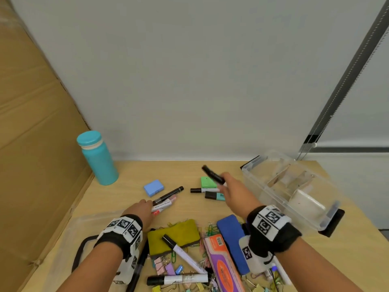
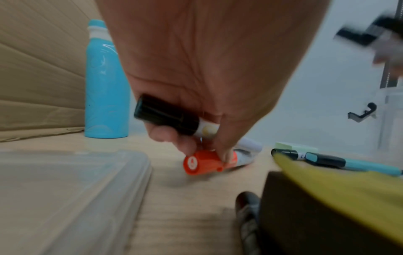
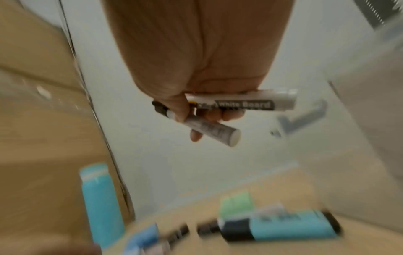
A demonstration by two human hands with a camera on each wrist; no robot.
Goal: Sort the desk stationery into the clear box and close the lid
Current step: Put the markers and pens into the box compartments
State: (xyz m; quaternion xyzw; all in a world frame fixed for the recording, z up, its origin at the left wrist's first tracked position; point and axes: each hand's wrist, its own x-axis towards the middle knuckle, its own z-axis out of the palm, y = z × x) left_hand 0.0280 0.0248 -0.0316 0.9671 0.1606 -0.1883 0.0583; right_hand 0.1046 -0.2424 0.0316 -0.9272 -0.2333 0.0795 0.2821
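Observation:
My right hand [image 1: 226, 186] is raised above the desk left of the clear box [image 1: 263, 186] and grips two whiteboard markers [image 3: 240, 103], their black caps [image 1: 212, 174] sticking up. My left hand [image 1: 146, 206] is low on the desk. It holds a black-capped marker [image 2: 170, 119], and its fingertips pinch a red-capped marker [image 2: 205, 162] lying on the wood. The box stands open at the right with dividers and a white block inside. Its clear lid [image 2: 65, 189] lies flat near my left wrist.
A teal bottle [image 1: 97, 159] stands at the back left by a cardboard sheet [image 1: 31, 144]. Loose on the desk are a blue eraser [image 1: 154, 187], a green one [image 1: 207, 182], a teal highlighter [image 1: 214, 196], a yellow sponge [image 1: 174, 234], a blue board eraser [image 1: 231, 239], markers and several clips.

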